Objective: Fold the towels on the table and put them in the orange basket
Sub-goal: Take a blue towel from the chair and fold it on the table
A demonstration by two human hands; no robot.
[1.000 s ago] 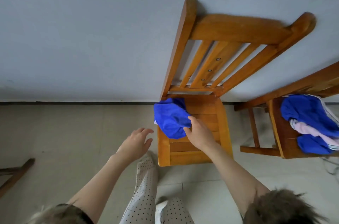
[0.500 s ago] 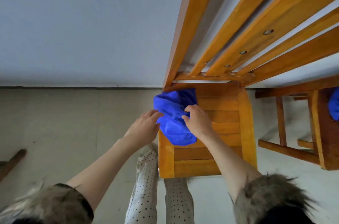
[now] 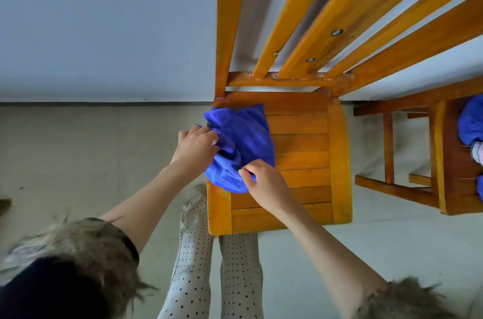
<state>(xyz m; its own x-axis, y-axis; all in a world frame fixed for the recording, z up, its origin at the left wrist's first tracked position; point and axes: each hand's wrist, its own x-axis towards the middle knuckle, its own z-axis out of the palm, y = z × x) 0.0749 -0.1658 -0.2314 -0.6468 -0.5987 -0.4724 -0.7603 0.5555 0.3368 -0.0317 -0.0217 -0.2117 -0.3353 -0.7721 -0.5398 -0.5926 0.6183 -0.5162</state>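
Observation:
A crumpled blue towel point(image 3: 244, 141) lies on the left part of a wooden chair seat point(image 3: 300, 151). My left hand point(image 3: 194, 147) grips the towel's left edge, fingers curled into the cloth. My right hand point(image 3: 264, 183) pinches the towel's near edge just right of the bunched middle. The far half of the towel is spread flatter toward the chair back. No orange basket is in view.
The chair's slatted back point(image 3: 326, 18) rises close in front against a grey wall. A second wooden chair point(image 3: 444, 162) at the right holds more blue and pink cloth point(image 3: 471, 125). My legs in dotted trousers point(image 3: 198, 253) stand before the seat on a pale tiled floor.
The view has closed in on the chair. My left hand went from hovering beside the towel to gripping its left edge. My right hand shifted down to the near edge.

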